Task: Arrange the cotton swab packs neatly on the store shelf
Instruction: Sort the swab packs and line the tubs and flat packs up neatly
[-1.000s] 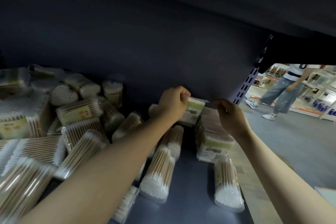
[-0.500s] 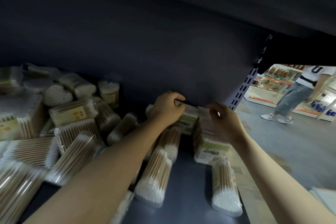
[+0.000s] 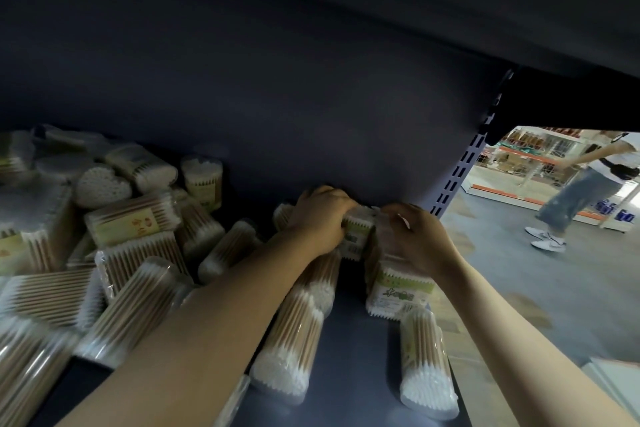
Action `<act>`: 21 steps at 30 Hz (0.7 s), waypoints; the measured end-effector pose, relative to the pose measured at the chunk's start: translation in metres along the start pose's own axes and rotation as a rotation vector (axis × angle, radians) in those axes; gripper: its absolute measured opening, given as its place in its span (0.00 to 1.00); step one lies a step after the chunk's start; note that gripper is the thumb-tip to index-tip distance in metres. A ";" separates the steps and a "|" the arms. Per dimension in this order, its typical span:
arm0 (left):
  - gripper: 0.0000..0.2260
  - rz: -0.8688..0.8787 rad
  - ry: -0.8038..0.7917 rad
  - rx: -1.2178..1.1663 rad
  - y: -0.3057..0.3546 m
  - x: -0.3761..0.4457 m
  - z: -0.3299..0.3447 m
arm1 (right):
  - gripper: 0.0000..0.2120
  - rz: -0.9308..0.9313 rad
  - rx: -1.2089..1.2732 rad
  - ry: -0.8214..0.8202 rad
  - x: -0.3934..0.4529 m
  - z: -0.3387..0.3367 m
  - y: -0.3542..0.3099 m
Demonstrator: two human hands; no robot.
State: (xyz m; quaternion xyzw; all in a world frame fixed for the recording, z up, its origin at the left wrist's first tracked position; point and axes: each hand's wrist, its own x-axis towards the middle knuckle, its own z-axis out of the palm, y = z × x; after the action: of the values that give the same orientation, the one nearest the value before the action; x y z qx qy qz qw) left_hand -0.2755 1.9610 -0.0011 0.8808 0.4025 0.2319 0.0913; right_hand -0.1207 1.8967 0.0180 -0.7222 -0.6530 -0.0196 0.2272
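My left hand [image 3: 320, 215] grips a flat green-labelled swab pack [image 3: 356, 232] at the back of the dark shelf [image 3: 349, 357]. Its fingers curl over the pack's top. My right hand [image 3: 415, 236] rests on top of a stack of similar green-labelled packs [image 3: 398, 291] beside it, fingers bent over the stack's top near the held pack. Two round tubes of swabs lie in front: one [image 3: 294, 333] under my left forearm, another [image 3: 426, 367] by the shelf's right edge.
A jumbled heap of swab packs and tubes [image 3: 104, 246] fills the shelf's left half. The shelf's back panel [image 3: 277, 114] and upper shelf close in above. A slotted upright [image 3: 457, 177] marks the right end. A person [image 3: 585, 191] walks in the aisle beyond.
My left hand has lowered the pack from mid-air down against the stack at the back. My right hand has moved left and down onto the stack. The person in the aisle walked rightwards.
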 end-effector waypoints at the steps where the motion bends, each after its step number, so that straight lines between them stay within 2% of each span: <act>1: 0.22 0.001 0.003 0.018 0.000 0.001 0.001 | 0.14 0.005 -0.002 -0.008 0.000 0.000 0.000; 11: 0.20 -0.058 0.076 0.077 0.006 -0.001 0.007 | 0.14 -0.026 -0.065 -0.018 0.001 0.003 0.001; 16: 0.20 -0.093 0.038 0.014 0.010 0.003 0.004 | 0.15 -0.033 -0.049 -0.012 0.000 0.003 0.000; 21: 0.27 -0.064 0.000 -0.033 0.008 -0.003 -0.001 | 0.15 -0.012 -0.035 -0.011 0.000 0.001 -0.003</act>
State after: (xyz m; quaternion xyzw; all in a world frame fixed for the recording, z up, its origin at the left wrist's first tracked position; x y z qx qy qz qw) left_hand -0.2722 1.9537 0.0016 0.8659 0.4264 0.2355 0.1134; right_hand -0.1234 1.8973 0.0181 -0.7222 -0.6582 -0.0286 0.2108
